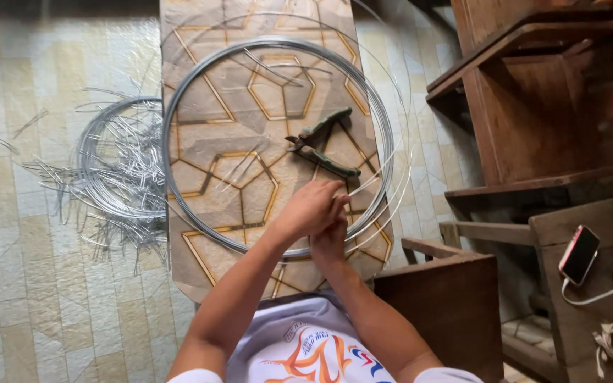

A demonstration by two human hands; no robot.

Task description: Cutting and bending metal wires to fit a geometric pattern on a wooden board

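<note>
White printed shirt nearest. Left hand (311,209) overlaps right hand (329,240), both pinching thin silver wire (367,179) running away rightward at the patterned surface's (200,142) near edge, from the large grey wire coil (179,106). Green-handled pliers (323,142) just beyond.

Soft daylight over the floor, dim on the right

Even, diffuse light washed the tiled floor (51,284) pale along the left and top, and shadows there stayed faint. The big wire coil (278,142) caught a thin bright sheen along its upper arc, while the cut wire pieces (118,177) glinted and smeared into a tangle. The wooden shelving (533,106) sat noticeably darker, detail sinking into brown. The left hand (310,209) and right hand (331,241) were slightly soft at the fingertips. Straight lines bowed outward near the frame edges, wide-lens style; the phone (579,254) showed a small glare.
</note>
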